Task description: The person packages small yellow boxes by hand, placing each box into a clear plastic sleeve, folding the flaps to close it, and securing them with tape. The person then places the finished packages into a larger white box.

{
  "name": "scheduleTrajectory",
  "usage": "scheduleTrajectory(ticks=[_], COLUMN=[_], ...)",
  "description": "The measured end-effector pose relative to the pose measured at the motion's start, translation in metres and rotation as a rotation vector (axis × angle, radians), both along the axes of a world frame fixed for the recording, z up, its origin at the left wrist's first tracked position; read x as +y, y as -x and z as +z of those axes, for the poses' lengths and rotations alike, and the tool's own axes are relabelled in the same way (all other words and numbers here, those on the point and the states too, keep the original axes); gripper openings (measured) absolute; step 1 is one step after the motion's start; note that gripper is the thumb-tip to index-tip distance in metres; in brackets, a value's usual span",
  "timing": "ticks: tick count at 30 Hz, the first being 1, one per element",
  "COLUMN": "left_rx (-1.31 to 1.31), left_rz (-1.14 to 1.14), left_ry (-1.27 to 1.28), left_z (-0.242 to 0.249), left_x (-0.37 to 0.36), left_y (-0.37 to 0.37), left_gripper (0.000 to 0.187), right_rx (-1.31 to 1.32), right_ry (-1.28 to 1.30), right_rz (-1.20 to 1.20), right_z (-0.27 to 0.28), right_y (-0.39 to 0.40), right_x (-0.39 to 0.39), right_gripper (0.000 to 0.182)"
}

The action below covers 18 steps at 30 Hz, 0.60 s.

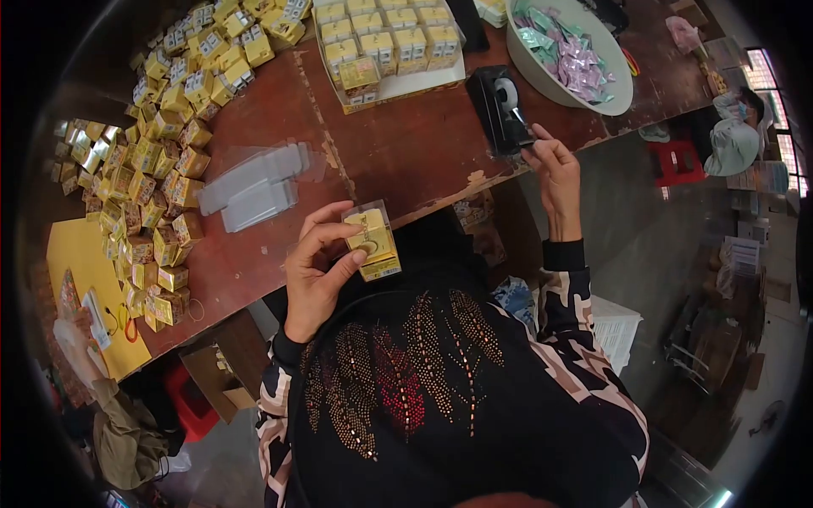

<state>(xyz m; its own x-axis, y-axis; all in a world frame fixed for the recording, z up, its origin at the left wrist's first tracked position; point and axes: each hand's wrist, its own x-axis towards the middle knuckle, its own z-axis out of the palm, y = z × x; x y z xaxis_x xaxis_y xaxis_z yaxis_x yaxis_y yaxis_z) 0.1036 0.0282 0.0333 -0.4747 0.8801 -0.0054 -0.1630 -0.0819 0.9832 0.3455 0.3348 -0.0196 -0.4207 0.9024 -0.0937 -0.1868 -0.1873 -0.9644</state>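
Observation:
My left hand (315,269) holds a small yellow box in a clear plastic sleeve (371,244) close to my chest, thumb and fingers pinching its left side. My right hand (555,173) reaches out to the black tape dispenser (501,108) at the table's near edge, fingertips pinched at the tape's cutting end. Whether a strip of tape is between the fingers is too small to tell.
A wooden table (406,161) carries heaps of small yellow boxes (161,169), a tray of packed boxes (385,46), flat clear sleeves (254,186) and a white bowl of sachets (569,52). Another person's hand (72,343) is at the left; another person (732,135) sits far right.

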Motion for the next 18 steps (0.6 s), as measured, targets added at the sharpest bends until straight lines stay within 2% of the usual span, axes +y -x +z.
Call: scheduleTrajectory(ticks=[5, 7, 11, 13, 15, 16, 17, 18], left_rx=[-0.019, -0.118, -0.147, -0.195, -0.214, -0.139, -0.069, -0.018], left_rz=[0.003, -0.007, 0.013, 0.026, 0.067, 0.081, 0.091, 0.130], left_ry=[-0.006, -0.042, -0.066, -0.121, -0.143, -0.143, -0.138, -0.142], left_z=[-0.001, 0.002, 0.004, 0.005, 0.009, 0.010, 0.010, 0.012], left_x=[0.006, 0.009, 0.014, 0.014, 0.011, 0.009, 0.008, 0.008], left_y=[0.000, -0.001, 0.002, 0.003, 0.005, 0.007, 0.007, 0.006], left_gripper=[0.027, 0.029, 0.030, 0.030, 0.029, 0.028, 0.028, 0.027], right_rx=[-0.114, -0.095, -0.160, -0.368, -0.476, -0.528, -0.557, -0.548], right_ry=[-0.138, -0.169, -0.240, -0.510, -0.527, -0.552, -0.736, -0.729], right_rz=[-0.026, -0.050, -0.050, -0.071, -0.142, -0.174, -0.204, -0.178], right_z=[-0.028, -0.029, -0.027, -0.032, -0.019, -0.005, 0.019, 0.037], right_y=[-0.002, 0.001, -0.003, -0.009, -0.010, -0.008, 0.003, 0.015], right_x=[-0.007, -0.008, -0.005, 0.002, -0.007, -0.011, -0.027, -0.040], right_gripper=[0.013, 0.014, 0.014, 0.010, 0.011, 0.010, 0.011, 0.011])
